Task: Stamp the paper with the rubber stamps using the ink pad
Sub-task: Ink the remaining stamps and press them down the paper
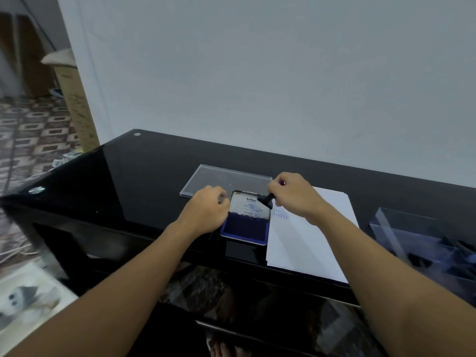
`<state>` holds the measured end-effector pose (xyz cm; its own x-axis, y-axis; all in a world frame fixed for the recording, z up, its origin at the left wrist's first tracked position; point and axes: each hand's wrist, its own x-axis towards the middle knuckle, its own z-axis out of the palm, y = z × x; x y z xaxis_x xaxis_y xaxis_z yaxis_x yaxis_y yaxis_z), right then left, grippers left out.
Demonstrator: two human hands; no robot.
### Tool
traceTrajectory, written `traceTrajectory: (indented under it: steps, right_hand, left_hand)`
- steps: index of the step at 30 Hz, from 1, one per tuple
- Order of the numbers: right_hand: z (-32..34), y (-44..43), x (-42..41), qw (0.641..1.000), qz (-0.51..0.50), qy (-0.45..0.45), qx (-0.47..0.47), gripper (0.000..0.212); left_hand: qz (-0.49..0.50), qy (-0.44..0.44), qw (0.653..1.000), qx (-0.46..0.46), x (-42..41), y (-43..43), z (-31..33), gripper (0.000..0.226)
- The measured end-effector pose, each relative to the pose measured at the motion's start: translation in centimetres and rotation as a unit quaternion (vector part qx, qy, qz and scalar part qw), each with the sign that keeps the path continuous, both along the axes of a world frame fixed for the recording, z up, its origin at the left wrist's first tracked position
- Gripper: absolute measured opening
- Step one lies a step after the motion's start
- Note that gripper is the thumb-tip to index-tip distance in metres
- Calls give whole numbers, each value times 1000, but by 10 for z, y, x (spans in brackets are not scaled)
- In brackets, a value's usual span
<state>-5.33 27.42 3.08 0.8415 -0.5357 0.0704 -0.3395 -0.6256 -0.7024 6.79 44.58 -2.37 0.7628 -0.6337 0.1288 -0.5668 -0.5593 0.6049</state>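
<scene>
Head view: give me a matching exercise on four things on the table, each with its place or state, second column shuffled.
Column one:
1. ink pad
2. rubber stamp
3. paper
4. clear plastic sheet

Column two:
A. lies flat on the table behind the ink pad
B. black, tilted, in front of the raised lid
C. open, with its blue pad showing
D. white, with purple SAMPLE prints near its top left corner

Pairs: 1-C, 2-B, 3-D, 4-A

The black glass table (154,181) bears a clear lid (219,180), open ink pad (244,229), white paper (309,243) and clear box (425,240).
</scene>
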Motion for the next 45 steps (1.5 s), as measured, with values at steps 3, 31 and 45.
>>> traceTrajectory:
  steps: [3, 31, 45]
  right_hand:
    - [-3, 14, 9, 999, 25, 16, -24, 20]
    - [-43, 50, 43, 955, 148, 101, -237, 19]
    - [-55, 49, 49, 960, 136, 83, -229, 18]
  left_hand:
    - [2, -12, 1000, -1, 2, 7, -6, 35]
    - [4, -109, 992, 63, 19, 9, -57, 51]
    - [1, -107, 991, 76, 13, 11, -55, 52]
